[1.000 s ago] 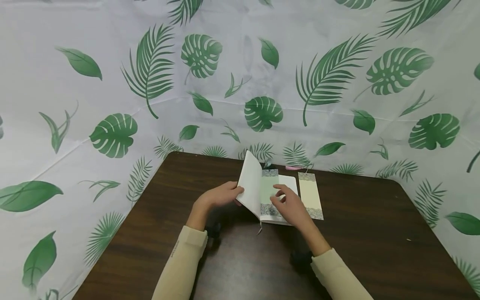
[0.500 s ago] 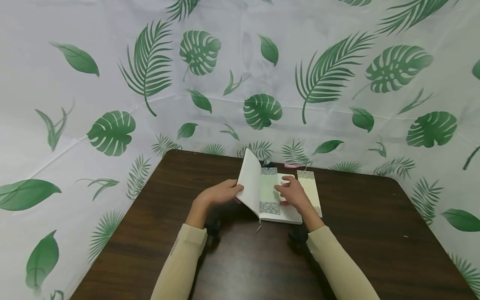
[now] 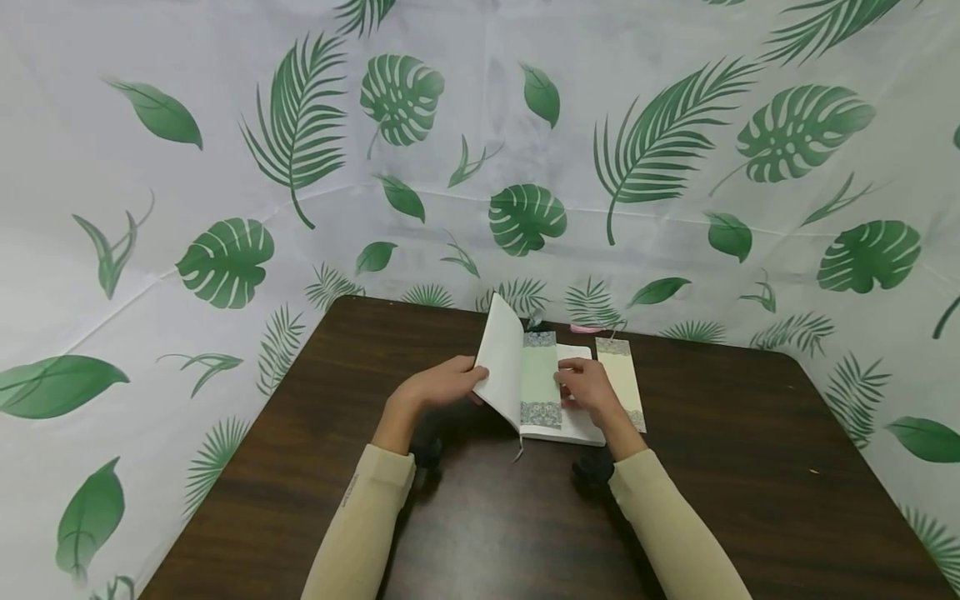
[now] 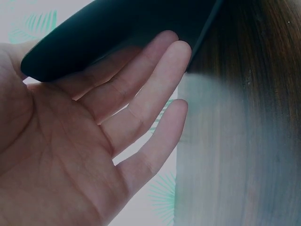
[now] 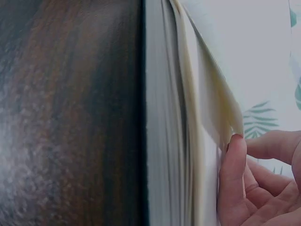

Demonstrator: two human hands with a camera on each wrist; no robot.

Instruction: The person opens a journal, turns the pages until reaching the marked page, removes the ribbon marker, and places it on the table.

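Note:
A dark-covered notebook point(image 3: 501, 357) lies open on the table, its left side raised at a slant. My left hand point(image 3: 442, 383) holds that raised side by its outer edge, thumb on the white page; in the left wrist view its fingers point(image 4: 155, 89) lie behind the dark cover point(image 4: 117, 33). Along the fold, on the right-hand pages, lies a pale green bookmark point(image 3: 538, 379) with grey lace-patterned ends. My right hand point(image 3: 588, 387) pinches its right edge between thumb and forefinger. In the right wrist view, that edge point(image 5: 235, 110) curves up above the page stack point(image 5: 171, 155).
A cream bookmark point(image 3: 621, 379) with lace-patterned ends lies right of the notebook, a pink tassel point(image 3: 587, 329) near its top. A dark tassel point(image 3: 535, 323) shows above the green bookmark. A ribbon point(image 3: 519, 452) hangs from the notebook's fold. Leaf-print cloth point(image 3: 450, 167) hangs behind the table point(image 3: 750, 467).
My right hand has moved off the middle of the green bookmark to its right edge, and its fingers have closed there. The left hand keeps the raised side in the same place.

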